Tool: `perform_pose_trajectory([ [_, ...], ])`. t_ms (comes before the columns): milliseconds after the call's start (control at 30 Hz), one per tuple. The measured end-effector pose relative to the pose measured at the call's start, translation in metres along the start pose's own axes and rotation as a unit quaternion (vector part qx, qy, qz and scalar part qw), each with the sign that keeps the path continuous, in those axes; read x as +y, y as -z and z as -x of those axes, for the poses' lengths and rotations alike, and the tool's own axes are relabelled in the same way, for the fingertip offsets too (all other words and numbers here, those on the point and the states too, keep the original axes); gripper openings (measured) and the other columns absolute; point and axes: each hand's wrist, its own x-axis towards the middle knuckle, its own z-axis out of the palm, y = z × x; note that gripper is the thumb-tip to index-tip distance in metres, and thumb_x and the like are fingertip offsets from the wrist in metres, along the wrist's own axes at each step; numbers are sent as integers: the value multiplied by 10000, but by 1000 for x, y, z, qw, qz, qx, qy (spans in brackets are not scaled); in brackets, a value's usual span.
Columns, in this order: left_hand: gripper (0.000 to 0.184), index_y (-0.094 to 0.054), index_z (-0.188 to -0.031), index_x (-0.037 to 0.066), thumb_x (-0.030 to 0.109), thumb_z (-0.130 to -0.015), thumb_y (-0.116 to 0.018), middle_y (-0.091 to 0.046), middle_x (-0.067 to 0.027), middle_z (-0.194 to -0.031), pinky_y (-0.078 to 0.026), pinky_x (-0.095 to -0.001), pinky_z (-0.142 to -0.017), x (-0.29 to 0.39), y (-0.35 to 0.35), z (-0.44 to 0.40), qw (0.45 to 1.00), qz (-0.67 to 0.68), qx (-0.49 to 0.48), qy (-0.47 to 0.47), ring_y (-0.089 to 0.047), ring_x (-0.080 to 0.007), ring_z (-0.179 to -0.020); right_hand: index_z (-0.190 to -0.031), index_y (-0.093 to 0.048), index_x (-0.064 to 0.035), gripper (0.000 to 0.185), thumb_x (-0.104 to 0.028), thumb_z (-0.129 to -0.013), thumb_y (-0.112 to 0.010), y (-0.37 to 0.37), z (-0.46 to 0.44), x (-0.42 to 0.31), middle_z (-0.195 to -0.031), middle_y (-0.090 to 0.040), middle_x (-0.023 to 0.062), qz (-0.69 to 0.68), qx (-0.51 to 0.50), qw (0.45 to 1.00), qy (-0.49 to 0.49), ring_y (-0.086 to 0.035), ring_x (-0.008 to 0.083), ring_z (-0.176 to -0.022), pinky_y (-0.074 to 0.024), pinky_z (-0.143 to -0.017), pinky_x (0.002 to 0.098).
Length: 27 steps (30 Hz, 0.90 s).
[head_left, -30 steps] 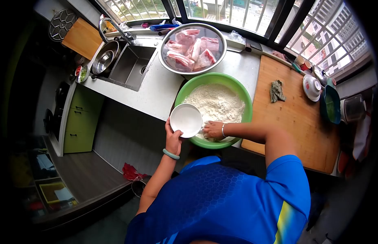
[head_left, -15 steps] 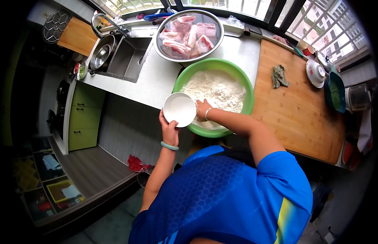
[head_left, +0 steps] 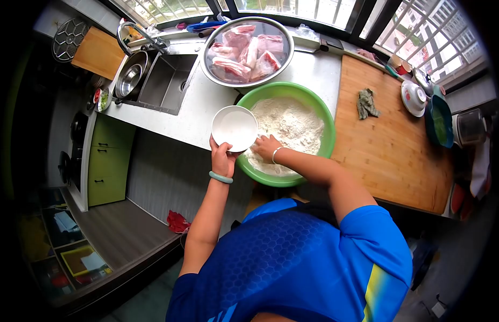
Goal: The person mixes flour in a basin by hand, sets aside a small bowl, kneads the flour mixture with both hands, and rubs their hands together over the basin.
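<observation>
My left hand (head_left: 222, 159) grips a white bowl (head_left: 234, 129) by its near side, thumb on the rim. The bowl is tilted over the left edge of a green basin (head_left: 327, 139), and its inside looks white; I cannot make out any contents. White flour (head_left: 290, 126) lies heaped in the basin. Touching the flour close to the bowl is my right hand (head_left: 268, 148), its fingers loosely bent and a little apart, with tips partly hidden. Nothing shows in its grasp.
Behind the basin stands a metal bowl (head_left: 284, 67) of raw meat chunks. A wooden board (head_left: 392, 155) on the right bears a crumpled cloth (head_left: 367, 103). To the left is a sink (head_left: 166, 86) with metal pans (head_left: 131, 78). Stacked dishes (head_left: 413, 96) line the far right.
The white bowl and my left hand have moved away from my body, higher along the basin's left edge. My right hand has shifted slightly left in the flour. The camera view has tilted a little.
</observation>
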Motion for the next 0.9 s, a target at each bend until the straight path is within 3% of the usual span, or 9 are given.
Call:
perform_pose_trajectory([
  [133,697,-164,-1311,129,-25,-670,-391,-364,-161,-1185,-517,-469,-743,5,-6,-10,999,-12,-31,18,-479,-321,-1024,-908,-633,-193,193,-231,-747,-533,24,49,50,-1103,-481,76,83,-19,996,4,-430,239,-1103,-297,-941,503],
  [300,696,-162,-1311,141,-22,-674,-386,-355,-155,-1192,-520,-461,-731,9,-9,-34,994,-36,-83,59,-482,-313,-1022,-1070,-564,-185,334,-144,-738,-564,64,13,103,-1184,-434,106,-59,25,971,-228,-398,270,-1150,-387,-873,502],
  [400,695,-163,-1313,160,-21,-679,-382,-362,-135,-1185,-524,-425,-708,17,-14,-53,984,-77,-113,117,-486,-287,-1015,-1112,-533,-183,369,-115,-749,-538,39,-25,86,-1207,-422,120,-71,74,943,-315,-403,286,-1142,-413,-851,482],
  [467,695,-164,-1314,159,-21,-680,-383,-363,-130,-1183,-526,-410,-701,17,-16,-73,973,-95,-154,140,-488,-278,-1011,-1095,-533,-86,334,-122,-764,-503,47,-26,40,-1177,-456,131,-169,110,915,-350,-426,282,-1110,-409,-837,451],
  [533,694,-166,-1315,158,-22,-681,-383,-363,-125,-1181,-529,-395,-694,18,-20,-92,959,-108,-202,166,-490,-269,-1006,-1028,-571,-83,278,-126,-765,-490,29,-28,13,-1148,-484,110,-192,22,925,-327,-439,255,-1082,-391,-858,394],
  [633,699,-173,-1315,158,-24,-676,-388,-366,-122,-1178,-532,-367,-680,22,-31,-113,929,-140,-285,189,-500,-250,-986,-1033,-580,-103,290,-115,-751,-513,35,8,-26,-1148,-468,121,-138,-5,938,-317,-428,272,-1094,-386,-866,390],
  [733,707,-180,-1312,147,-31,-664,-399,-375,-127,-1175,-537,-350,-673,19,-44,-127,889,-188,-352,224,-514,-247,-973,-1105,-530,-88,375,-103,-731,-541,27,42,-53,-1170,-430,154,-193,48,878,-436,-411,308,-1109,-383,-887,395],
  [800,711,-179,-1312,142,-34,-662,-405,-374,-130,-1178,-539,-353,-674,11,-58,-131,858,-205,-402,247,-511,-250,-987,-1195,-438,-57,497,-78,-711,-547,13,59,-68,-1197,-383,202,-333,211,694,-602,-402,350,-1110,-366,-919,408],
  [900,718,-178,-1311,131,-40,-657,-419,-369,-140,-1193,-543,-370,-681,-2,-69,-131,826,-248,-437,255,-498,-266,-1029,-1238,-360,-6,574,-82,-703,-555,-19,56,-37,-1213,-359,230,-383,247,556,-695,-371,365,-1138,-366,-931,402],
])
